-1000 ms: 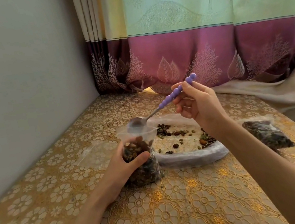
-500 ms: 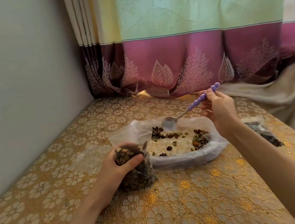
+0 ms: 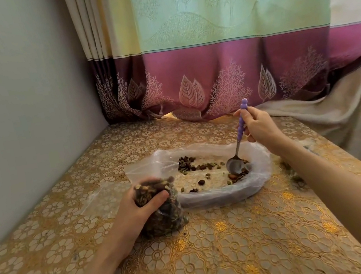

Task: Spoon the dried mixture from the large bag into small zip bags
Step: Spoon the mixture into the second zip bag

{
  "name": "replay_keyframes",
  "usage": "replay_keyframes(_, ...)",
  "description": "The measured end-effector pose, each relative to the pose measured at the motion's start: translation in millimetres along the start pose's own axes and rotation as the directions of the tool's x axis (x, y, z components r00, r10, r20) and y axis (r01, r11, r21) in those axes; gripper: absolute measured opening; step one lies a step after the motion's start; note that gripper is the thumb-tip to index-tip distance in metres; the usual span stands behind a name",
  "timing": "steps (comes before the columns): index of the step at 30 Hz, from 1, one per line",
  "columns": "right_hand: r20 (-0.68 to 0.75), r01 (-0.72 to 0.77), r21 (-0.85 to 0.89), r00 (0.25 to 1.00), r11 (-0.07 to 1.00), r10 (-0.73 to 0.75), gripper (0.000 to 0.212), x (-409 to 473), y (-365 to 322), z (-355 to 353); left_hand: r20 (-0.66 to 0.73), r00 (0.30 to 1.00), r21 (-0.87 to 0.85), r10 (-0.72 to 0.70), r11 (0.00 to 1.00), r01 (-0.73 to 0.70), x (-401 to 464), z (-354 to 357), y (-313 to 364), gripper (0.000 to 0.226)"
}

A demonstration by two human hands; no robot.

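Since a moment ago the right hand (image 3: 259,126) has swung the spoon (image 3: 238,141) away from the small zip bag (image 3: 160,208) and down into the large bag (image 3: 260,171), so its metal bowl now rests among the dried mixture (image 3: 204,171) at the bag's right end, with the purple beaded handle tilted up toward the curtain (image 3: 221,58). Fingers and thumb of that hand pinch the handle near its top. On the near left side of the large bag, the left hand (image 3: 136,206) grips the small zip bag around its upper part, thumb across the front; this bag stands upright on the table (image 3: 231,260), nearly full of dark pieces, and touches the large bag's rolled rim. Inside the large bag only scattered pieces lie on its pale bottom. An empty clear bag (image 3: 103,197) lies flat on the table to the left of the large bag, and another filled bag (image 3: 296,173) sits to the right of it, mostly hidden behind the right forearm.
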State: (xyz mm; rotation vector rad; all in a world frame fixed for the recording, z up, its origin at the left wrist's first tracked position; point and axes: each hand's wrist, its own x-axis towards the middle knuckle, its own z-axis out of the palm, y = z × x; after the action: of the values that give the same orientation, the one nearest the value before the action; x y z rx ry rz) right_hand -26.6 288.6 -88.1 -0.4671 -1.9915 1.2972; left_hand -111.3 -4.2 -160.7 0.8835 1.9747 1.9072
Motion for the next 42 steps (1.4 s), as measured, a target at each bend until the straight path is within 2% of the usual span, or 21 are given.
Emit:
replay_keyframes(11,0.100,-0.053,-0.080,0.993,0.995,0.061,0.027,8.6,7.5,8.7,0.010,1.000,0.021,0.002,1.000,-0.003,0.2,0.8,2.3,0.036)
replay_keyframes(15,0.155,-0.122,-0.120,0.978,0.985,0.140,0.028,9.9,9.0,13.6,-0.003,1.000,0.016,-0.001,1.000,0.001,0.5,1.0,2.1,0.034)
replay_keyframes(19,0.212,-0.179,-0.269,0.948,0.946,0.239,0.032,10.7,9.4,17.2,-0.005,1.000,0.033,0.008,0.999,-0.008,1.3,0.6,0.8,0.042)
replay_keyframes(22,0.230,-0.232,-0.304,0.923,0.924,0.308,0.036,10.2,9.8,17.0,0.000,1.000,0.027,0.010,1.000,-0.010,1.5,0.4,0.3,0.039)
replay_keyframes(25,0.195,-0.285,-0.282,0.918,0.916,0.346,0.037,9.9,11.3,15.9,0.000,1.000,0.013,0.013,1.000,-0.013,1.2,0.5,0.4,0.034)
replay_keyframes(28,0.118,-0.327,-0.240,0.925,0.914,0.362,0.037,9.9,13.4,13.8,-0.003,1.000,0.015,0.013,1.000,-0.013,1.8,0.3,-0.3,0.038)
replay_keyframes(33,0.032,-0.409,-0.087,0.910,0.909,0.413,0.035,9.2,12.7,12.0,0.000,1.000,0.033,0.016,0.999,-0.016,1.3,-0.4,-0.9,0.039)
replay_keyframes(42,-0.010,-0.370,0.160,0.927,0.915,0.376,0.038,14.6,-10.7,21.2,0.008,1.000,0.033,-0.024,0.999,0.024,1.0,-1.2,-1.6,0.040)
